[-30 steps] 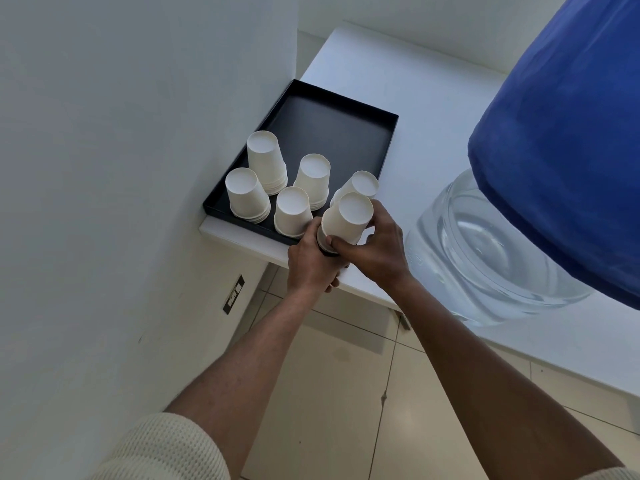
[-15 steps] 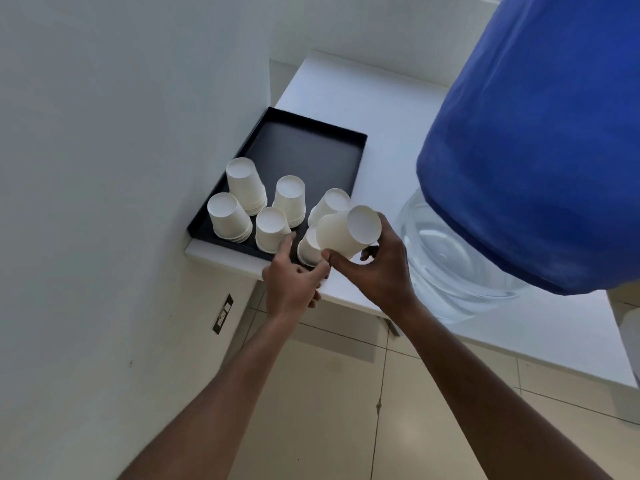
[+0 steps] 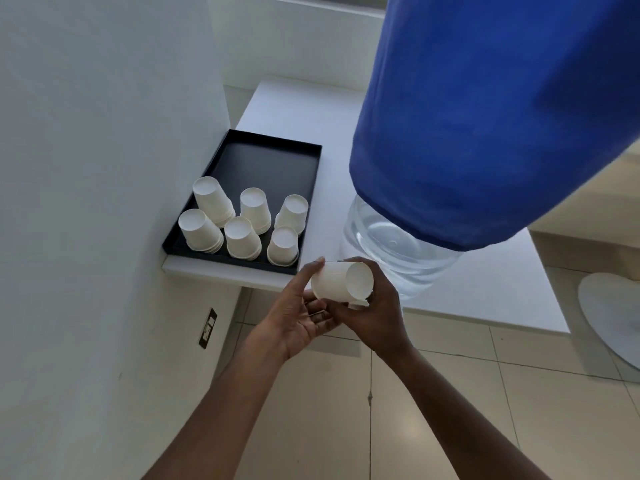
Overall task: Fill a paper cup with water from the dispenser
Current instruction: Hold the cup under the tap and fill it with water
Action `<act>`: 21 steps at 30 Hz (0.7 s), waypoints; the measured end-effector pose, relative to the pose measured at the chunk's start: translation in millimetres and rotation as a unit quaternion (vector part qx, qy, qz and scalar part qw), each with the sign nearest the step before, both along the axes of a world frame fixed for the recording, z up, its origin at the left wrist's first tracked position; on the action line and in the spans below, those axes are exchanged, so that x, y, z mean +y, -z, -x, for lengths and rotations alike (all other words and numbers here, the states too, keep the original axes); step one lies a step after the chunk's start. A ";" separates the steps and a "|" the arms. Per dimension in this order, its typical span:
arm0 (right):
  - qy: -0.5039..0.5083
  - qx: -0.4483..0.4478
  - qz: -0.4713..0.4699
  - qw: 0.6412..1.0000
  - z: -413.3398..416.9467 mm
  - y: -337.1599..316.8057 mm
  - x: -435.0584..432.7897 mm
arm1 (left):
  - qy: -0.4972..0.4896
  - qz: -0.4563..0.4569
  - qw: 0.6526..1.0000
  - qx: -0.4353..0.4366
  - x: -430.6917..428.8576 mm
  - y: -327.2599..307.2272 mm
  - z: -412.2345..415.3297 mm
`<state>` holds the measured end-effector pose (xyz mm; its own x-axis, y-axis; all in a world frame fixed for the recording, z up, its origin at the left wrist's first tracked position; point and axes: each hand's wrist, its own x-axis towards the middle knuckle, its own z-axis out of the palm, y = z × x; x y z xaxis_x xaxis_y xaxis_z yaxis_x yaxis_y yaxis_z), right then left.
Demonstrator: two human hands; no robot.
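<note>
A white paper cup point(image 3: 337, 280) lies on its side in front of the counter edge, mouth facing right. My right hand point(image 3: 375, 313) is closed around it from below and behind. My left hand point(image 3: 296, 311) is beside it, palm up, with a finger touching the cup's base end. The water bottle point(image 3: 391, 251), clear at the bottom and wrapped in a blue cover point(image 3: 485, 116), stands on the white counter just right of the cup. No tap is visible.
A black tray point(image 3: 266, 161) on the white counter point(image 3: 467, 285) holds several upside-down cup stacks point(image 3: 242, 223). A white wall point(image 3: 86, 168) with a socket point(image 3: 207, 329) is at left. Tiled floor lies below; a grey round object point(image 3: 613, 313) sits at the right edge.
My right hand lifted one cup off the stack on the tray and drew it back over the counter edge, tipping it sideways. My left hand let go of the stack and came to the cup.
</note>
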<state>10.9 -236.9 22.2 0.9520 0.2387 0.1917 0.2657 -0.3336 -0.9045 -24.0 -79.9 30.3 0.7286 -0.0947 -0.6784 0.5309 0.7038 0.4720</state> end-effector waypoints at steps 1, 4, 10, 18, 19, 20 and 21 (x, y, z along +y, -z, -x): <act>-0.003 0.002 -0.006 1.000 3.5 -0.6 -3.9 | -0.003 0.003 1.000 0.002 -3.8 -0.9 2.1; -0.014 0.007 -0.011 1.000 17.0 -6.0 -18.2 | -0.018 0.015 1.000 0.010 -16.3 -3.7 9.4; -0.030 0.021 0.017 0.999 37.8 -33.4 -67.2 | -0.052 -0.075 0.994 -0.064 -30.1 -18.5 17.6; -0.028 0.048 0.033 0.998 61.4 -48.0 -96.5 | 0.055 -0.419 0.867 -0.263 -55.2 -37.1 28.4; -0.026 0.050 0.030 0.998 64.3 -44.3 -94.7 | 0.075 -0.457 0.840 -0.282 -60.2 -37.1 31.2; -0.024 0.054 0.026 0.998 65.8 -39.8 -93.0 | 0.091 -0.490 0.814 -0.300 -65.3 -36.6 33.0; -0.018 0.058 0.021 0.998 68.8 -34.2 -92.7 | 0.104 -0.519 0.788 -0.315 -70.8 -34.3 35.4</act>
<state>-57.9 -329.5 56.4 0.9578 0.2787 0.0696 0.1725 -0.3641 -0.9152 -59.4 -150.7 64.5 0.9935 0.1120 0.0201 0.0151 -0.3049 0.9523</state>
